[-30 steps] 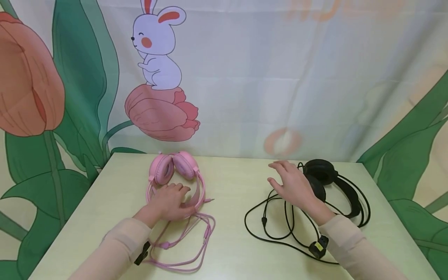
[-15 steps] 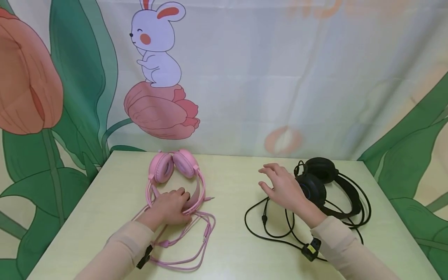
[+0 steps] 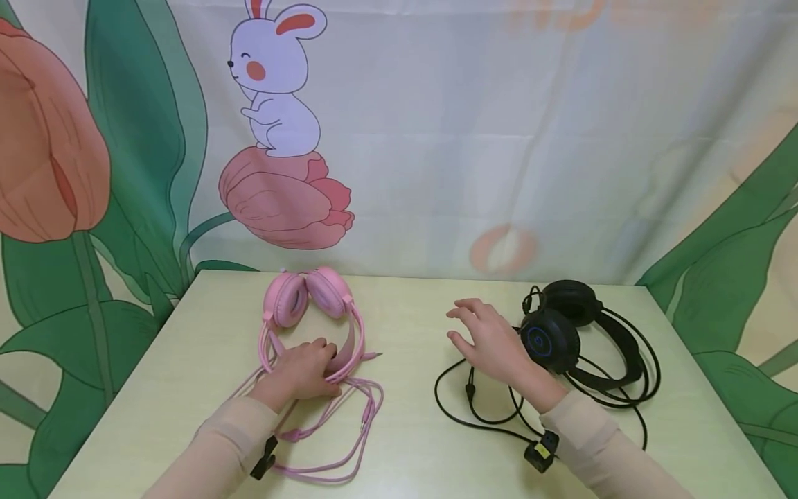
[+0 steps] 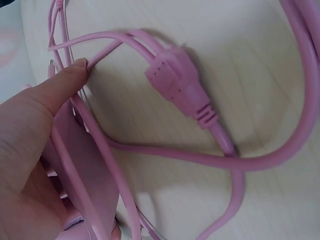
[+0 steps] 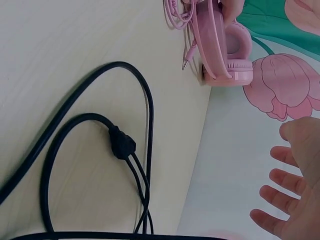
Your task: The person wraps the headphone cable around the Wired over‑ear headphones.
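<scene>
Pink headphones lie on the left side of the table, ear cups toward the back. My left hand grips their headband; in the left wrist view the thumb is on the near side and the fingers pass behind the band. Black headphones rest at the right, a blue ring on one cup. My right hand, fingers spread and holding nothing, is over the table just left of the black headphones, above their black cable.
A pink cable with a splitter loops in front of the pink headphones. The black cable's splitter lies below my right hand. A printed curtain hangs behind the table's back edge.
My right hand has moved left and slightly toward me, uncovering the black ear cup. My left hand's fingers have closed in on the pink headband, which stays about in place.
</scene>
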Available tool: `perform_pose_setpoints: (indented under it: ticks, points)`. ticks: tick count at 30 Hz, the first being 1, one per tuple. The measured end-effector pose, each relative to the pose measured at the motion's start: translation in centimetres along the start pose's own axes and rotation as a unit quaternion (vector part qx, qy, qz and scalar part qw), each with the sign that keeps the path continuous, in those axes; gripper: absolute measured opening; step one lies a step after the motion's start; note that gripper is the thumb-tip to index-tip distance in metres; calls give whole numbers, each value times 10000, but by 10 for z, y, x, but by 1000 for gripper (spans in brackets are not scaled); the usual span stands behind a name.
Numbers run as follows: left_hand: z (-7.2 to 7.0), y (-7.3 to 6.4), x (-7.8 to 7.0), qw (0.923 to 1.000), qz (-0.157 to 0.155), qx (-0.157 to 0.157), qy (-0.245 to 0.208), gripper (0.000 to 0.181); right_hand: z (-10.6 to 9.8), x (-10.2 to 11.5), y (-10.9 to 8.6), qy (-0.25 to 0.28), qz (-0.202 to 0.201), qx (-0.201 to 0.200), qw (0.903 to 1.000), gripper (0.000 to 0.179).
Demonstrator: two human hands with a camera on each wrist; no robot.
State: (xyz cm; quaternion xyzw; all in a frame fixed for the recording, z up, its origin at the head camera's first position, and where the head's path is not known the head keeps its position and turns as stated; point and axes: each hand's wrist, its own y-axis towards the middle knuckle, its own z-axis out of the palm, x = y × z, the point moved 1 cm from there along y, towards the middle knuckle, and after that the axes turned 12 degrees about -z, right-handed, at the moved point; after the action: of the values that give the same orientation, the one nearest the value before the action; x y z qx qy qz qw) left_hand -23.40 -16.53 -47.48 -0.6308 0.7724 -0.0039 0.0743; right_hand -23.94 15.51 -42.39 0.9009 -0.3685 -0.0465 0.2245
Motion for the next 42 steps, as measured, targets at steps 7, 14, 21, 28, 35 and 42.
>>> perform_pose_setpoints:
  ticks: [7,14,21,28,35,42]
  points:
    - [-2,-1,-4,9998,35,-52,206,47,1,2,-2,42,17,-3,10000,28]
    - [-10,-4,-2,9981,27,-491,358,46,0,4,-5,74,0,-13,10000,27]
    - [-26,-13,1,9911,16,-1265,421,41,1,5,-6,62,31,57,10000,27]
    - [-32,-13,4,9803,54,-1974,73,37,3,5,-6,27,-92,-51,9999,26]
    - [-44,-9,8,9613,-56,-2750,-178,43,7,5,-6,51,-154,-76,9998,25]
    - [-63,-6,11,9423,292,-3333,-132,46,7,6,-5,23,-163,-114,9998,25]
